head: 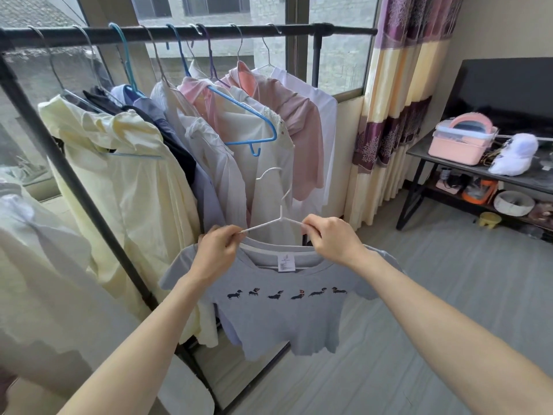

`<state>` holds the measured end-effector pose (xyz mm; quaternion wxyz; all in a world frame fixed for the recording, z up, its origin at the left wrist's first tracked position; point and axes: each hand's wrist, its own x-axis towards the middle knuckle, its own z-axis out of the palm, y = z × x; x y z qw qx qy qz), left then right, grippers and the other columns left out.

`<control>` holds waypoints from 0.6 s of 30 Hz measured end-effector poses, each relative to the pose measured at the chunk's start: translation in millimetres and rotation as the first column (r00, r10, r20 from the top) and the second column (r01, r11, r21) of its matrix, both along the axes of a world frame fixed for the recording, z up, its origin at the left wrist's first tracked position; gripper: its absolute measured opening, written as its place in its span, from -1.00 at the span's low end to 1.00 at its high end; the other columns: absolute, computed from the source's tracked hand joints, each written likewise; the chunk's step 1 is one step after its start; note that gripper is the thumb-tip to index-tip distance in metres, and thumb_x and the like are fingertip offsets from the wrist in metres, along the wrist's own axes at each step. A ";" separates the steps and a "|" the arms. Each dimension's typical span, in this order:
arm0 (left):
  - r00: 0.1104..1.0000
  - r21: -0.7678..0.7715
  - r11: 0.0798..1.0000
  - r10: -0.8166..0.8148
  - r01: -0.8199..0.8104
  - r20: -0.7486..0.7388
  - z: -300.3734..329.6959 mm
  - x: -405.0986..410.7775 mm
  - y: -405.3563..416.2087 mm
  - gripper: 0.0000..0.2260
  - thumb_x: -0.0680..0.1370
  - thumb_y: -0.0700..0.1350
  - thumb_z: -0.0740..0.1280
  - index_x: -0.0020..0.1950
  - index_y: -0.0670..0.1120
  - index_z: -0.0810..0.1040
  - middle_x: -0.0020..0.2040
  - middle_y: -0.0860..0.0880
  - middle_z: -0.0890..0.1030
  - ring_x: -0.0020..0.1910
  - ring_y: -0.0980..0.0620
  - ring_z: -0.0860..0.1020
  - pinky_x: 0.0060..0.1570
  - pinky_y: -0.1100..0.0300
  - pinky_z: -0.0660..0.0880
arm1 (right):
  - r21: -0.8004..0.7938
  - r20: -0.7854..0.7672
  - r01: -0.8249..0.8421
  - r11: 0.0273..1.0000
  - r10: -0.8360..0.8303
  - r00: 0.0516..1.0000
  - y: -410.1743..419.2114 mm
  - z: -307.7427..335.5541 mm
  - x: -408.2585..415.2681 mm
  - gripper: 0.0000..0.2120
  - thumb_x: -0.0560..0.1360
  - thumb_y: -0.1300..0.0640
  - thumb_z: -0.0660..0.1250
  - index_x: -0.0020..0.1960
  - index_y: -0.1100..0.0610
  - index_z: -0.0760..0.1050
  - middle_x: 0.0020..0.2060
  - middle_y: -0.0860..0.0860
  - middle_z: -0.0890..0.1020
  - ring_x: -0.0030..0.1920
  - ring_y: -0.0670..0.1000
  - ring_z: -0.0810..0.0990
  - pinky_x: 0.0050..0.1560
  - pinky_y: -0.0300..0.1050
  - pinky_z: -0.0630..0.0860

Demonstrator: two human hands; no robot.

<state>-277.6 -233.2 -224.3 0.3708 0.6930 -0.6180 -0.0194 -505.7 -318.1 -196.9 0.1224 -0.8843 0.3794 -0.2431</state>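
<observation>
Both hands, left hand (217, 253) and right hand (333, 238), pinch a white wire hanger (276, 218) with their fingers, grey dachshund T-shirt (278, 313) hanging at lower centre.

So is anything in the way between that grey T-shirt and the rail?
Yes. The hung clothes and an empty blue hanger fill the rail straight above the T-shirt on its white hanger. Only the rail's right end looks free.

Hanger (281, 215) ends inside T-shirt (278, 319)
</observation>
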 end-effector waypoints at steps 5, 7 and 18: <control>0.973 0.551 0.830 -0.046 -0.089 0.226 7.6 41.8 23.3 -0.76 0.56 0.03 0.21 0.17 0.01 0.53 0.13 -0.03 0.55 0.17 -0.10 0.46 0.18 0.01 0.39 | 0.159 -0.220 -0.219 0.963 0.251 0.943 28.4 9.7 27.2 -0.81 0.59 0.11 0.12 0.00 0.12 0.51 -0.18 0.05 0.62 -0.24 0.03 0.43 -0.19 -0.13 0.31; 0.948 0.748 0.651 -0.137 -0.133 0.288 29.6 52.1 39.5 -0.68 0.58 0.05 0.17 0.28 -0.01 0.46 0.23 -0.04 0.51 0.22 -0.08 0.45 0.22 0.09 0.37 | 0.187 -0.246 -0.278 0.942 0.319 0.915 39.2 20.2 43.7 -0.79 0.59 0.10 0.11 -0.02 0.10 0.52 -0.15 0.03 0.62 -0.20 0.02 0.45 -0.15 -0.10 0.37; 0.691 0.365 0.779 0.118 -0.510 0.713 163.3 109.8 127.8 -0.72 0.61 0.05 0.11 0.20 0.03 0.52 0.16 0.00 0.54 0.23 -0.03 0.43 0.21 0.02 0.35 | 0.089 -0.063 -0.326 0.941 0.332 0.941 83.5 116.3 195.0 -0.77 0.48 0.16 0.15 -0.17 0.26 0.54 -0.11 0.17 0.61 -0.07 0.20 0.55 -0.07 0.01 0.51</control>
